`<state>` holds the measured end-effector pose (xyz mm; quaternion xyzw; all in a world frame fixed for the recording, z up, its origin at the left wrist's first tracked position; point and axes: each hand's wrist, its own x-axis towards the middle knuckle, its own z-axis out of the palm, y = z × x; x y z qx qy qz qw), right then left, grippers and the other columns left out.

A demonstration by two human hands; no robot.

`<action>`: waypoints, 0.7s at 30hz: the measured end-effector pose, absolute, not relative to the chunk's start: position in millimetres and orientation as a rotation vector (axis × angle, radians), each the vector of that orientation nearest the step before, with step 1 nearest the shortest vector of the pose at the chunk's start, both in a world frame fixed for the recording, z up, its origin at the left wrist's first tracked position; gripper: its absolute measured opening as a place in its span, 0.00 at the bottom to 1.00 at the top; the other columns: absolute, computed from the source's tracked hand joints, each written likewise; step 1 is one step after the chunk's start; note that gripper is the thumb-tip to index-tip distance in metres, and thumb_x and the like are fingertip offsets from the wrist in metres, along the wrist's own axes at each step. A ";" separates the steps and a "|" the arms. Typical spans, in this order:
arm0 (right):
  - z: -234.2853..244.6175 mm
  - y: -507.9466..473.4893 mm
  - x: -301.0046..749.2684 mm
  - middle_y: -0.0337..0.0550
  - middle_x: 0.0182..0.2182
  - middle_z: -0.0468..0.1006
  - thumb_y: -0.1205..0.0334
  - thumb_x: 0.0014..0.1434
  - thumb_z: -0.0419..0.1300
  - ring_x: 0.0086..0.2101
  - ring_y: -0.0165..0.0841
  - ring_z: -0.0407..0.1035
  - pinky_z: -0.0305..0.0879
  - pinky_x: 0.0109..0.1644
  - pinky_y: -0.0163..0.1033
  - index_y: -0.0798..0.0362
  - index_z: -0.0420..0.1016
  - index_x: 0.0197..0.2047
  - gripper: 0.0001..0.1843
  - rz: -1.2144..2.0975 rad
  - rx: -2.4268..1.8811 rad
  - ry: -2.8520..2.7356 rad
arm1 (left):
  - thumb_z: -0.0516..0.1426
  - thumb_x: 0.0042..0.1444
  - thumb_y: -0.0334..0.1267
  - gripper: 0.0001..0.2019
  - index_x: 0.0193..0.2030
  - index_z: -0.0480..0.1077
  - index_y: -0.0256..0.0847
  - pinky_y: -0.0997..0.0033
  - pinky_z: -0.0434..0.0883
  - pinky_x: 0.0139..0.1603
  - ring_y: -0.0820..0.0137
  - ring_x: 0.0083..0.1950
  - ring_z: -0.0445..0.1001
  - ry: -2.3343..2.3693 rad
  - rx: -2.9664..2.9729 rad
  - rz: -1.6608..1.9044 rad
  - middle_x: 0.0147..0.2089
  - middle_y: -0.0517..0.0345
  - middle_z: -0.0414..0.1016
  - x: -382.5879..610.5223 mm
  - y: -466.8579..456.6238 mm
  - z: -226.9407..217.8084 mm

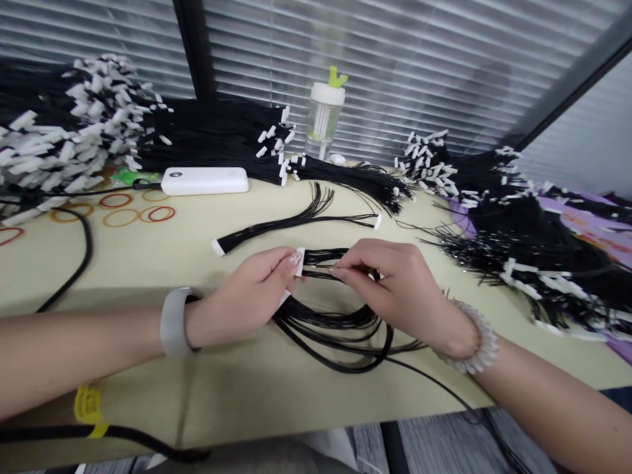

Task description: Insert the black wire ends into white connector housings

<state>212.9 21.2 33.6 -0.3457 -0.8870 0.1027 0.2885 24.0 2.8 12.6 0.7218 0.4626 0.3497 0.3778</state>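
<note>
My left hand is closed around a white connector at the end of a black wire bundle. A second white end shows just below its fingers. From there the wire harness curves in a loop to the right, under my other hand. My right hand pinches a thin black wire close to the connector's face. The wire's tip is too small to make out. Just beyond both hands lies another wire harness, with a white connector at its left end and loose wires fanning out.
Piles of black harnesses with white connectors line the back left, with more wires at the right. A white power bank, rubber bands and a drink bottle stand or lie behind. A thick black cable crosses the front left.
</note>
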 end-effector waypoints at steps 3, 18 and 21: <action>33.5 21.8 214.5 0.37 0.26 0.72 0.67 0.54 0.53 0.28 0.22 0.64 0.59 0.33 0.28 0.55 0.71 0.29 0.06 0.253 -0.907 -2.387 | 0.41 0.59 0.39 0.16 0.22 0.56 0.39 0.77 0.56 0.24 0.76 0.22 0.54 1.166 1.857 0.868 0.21 0.65 0.55 24.4 3.1 12.9; 30.6 18.3 214.5 0.38 0.25 0.70 0.67 0.55 0.51 0.26 0.23 0.62 0.56 0.30 0.29 0.56 0.69 0.31 0.07 0.119 -0.851 -2.454 | 0.41 0.59 0.42 0.16 0.23 0.56 0.39 0.77 0.58 0.26 0.75 0.23 0.57 1.190 1.898 0.834 0.22 0.64 0.56 24.4 1.3 13.3; 29.0 17.9 215.3 0.37 0.25 0.70 0.67 0.55 0.51 0.27 0.23 0.62 0.57 0.30 0.29 0.55 0.69 0.32 0.06 0.048 -0.843 -2.457 | 0.41 0.59 0.42 0.16 0.22 0.56 0.39 0.77 0.58 0.26 0.75 0.23 0.56 1.186 1.897 0.833 0.21 0.64 0.56 25.0 2.0 13.8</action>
